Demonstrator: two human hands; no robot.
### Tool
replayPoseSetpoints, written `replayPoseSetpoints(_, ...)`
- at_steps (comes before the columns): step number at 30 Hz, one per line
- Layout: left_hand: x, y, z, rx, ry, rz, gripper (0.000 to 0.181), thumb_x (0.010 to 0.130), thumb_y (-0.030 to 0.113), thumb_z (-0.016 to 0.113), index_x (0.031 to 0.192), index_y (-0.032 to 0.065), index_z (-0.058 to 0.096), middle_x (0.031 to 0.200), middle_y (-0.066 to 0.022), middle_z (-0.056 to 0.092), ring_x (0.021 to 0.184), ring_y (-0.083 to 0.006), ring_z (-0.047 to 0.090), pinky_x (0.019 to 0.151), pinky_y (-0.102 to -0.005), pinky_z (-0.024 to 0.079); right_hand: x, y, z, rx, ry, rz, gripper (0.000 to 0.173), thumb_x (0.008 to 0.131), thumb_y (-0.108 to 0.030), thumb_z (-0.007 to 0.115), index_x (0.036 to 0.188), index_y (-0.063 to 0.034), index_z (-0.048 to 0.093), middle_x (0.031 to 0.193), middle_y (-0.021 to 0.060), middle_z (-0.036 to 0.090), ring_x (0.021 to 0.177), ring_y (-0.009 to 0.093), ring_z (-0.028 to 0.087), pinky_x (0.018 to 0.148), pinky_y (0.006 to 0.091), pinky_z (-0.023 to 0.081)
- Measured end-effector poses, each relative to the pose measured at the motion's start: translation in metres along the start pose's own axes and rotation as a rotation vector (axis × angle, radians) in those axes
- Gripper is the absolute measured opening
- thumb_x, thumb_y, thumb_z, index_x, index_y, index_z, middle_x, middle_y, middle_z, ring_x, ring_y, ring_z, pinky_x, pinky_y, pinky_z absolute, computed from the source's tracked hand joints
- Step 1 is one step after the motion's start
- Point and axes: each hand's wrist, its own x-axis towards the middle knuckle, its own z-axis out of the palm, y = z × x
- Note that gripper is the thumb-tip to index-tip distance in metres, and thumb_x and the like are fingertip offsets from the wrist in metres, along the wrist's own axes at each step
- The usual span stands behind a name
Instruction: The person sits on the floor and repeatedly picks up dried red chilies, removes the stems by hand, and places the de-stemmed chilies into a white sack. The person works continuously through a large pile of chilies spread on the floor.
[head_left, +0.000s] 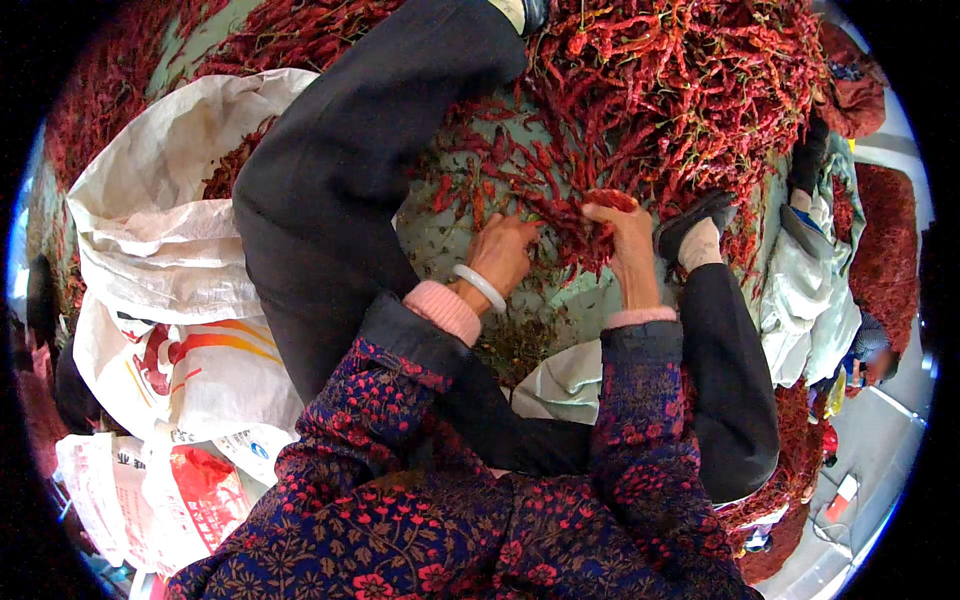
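My right hand (631, 229) is closed around a bunch of dried red chillies (589, 244), and one lies across the top between thumb and fingers. To its left, my left hand (501, 251), with a white bangle (481, 287) at the wrist, has its fingers curled at the edge of some chillies. Whether it grips one is hidden by the hand. Loose chillies (480, 199) lie scattered on the pale green sheet (574, 296) just ahead of both hands. Beyond them rises a large heap of dried red chillies with stems (675, 97).
An open white woven sack (169, 255) with chillies inside stands left of my bent leg (322, 187). Printed bags (157, 502) lie below it. My shoe (694, 225) rests against the heap. Another person (870, 352) is at the far right, near more chilli piles (885, 247).
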Motion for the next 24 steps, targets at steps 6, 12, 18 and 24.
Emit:
replayPoseSetpoints(6, 0.005, 0.001, 0.001, 0.019, 0.065, -0.014, 0.025, 0.069, 0.000, 0.054, 0.092, 0.0031, 0.062, 0.090, -0.0169, 0.055, 0.089, -0.0340, 0.052, 0.078, -0.0413, 0.045, 0.051, -0.003, 0.037, -0.778, 0.003, -0.262, 0.027, 0.063, -0.015, 0.068, 0.084, 0.0000, 0.063, 0.067, 0.0119, 0.062, 0.063, 0.027, 0.059, 0.061, 0.0348, 0.045)
replayPoseSetpoints(12, 0.007, 0.001, 0.002, -0.065, 0.102, -0.010, 0.029, 0.067, -0.002, 0.051, 0.093, 0.0048, 0.061, 0.086, -0.0168, 0.058, 0.080, -0.0362, 0.056, 0.071, -0.0427, 0.047, 0.072, 0.016, 0.059, -1.081, 0.109, -0.515, 0.021, 0.067, -0.015, 0.065, 0.082, -0.0012, 0.060, 0.078, 0.0182, 0.062, 0.073, 0.036, 0.060, 0.065, 0.0426, 0.047)
replayPoseSetpoints(18, 0.007, -0.003, 0.007, -0.058, 0.050, -0.032, 0.028, 0.069, -0.001, 0.050, 0.094, 0.0050, 0.060, 0.088, -0.0176, 0.059, 0.080, -0.0361, 0.057, 0.073, -0.0420, 0.048, 0.084, 0.021, 0.068, -1.334, 0.164, -0.625, 0.014, 0.069, -0.008, 0.056, 0.082, -0.0020, 0.055, 0.083, 0.0196, 0.061, 0.072, 0.038, 0.061, 0.063, 0.0481, 0.049)
replayPoseSetpoints(24, 0.008, -0.001, 0.005, -0.056, 0.017, -0.046, 0.028, 0.070, 0.000, 0.049, 0.096, 0.0044, 0.060, 0.091, -0.0180, 0.059, 0.082, -0.0361, 0.057, 0.073, -0.0421, 0.048, 0.091, 0.017, 0.072, -1.389, 0.136, -0.563, 0.014, 0.069, -0.008, 0.058, 0.081, -0.0014, 0.055, 0.078, 0.0203, 0.061, 0.072, 0.038, 0.061, 0.061, 0.0480, 0.049)
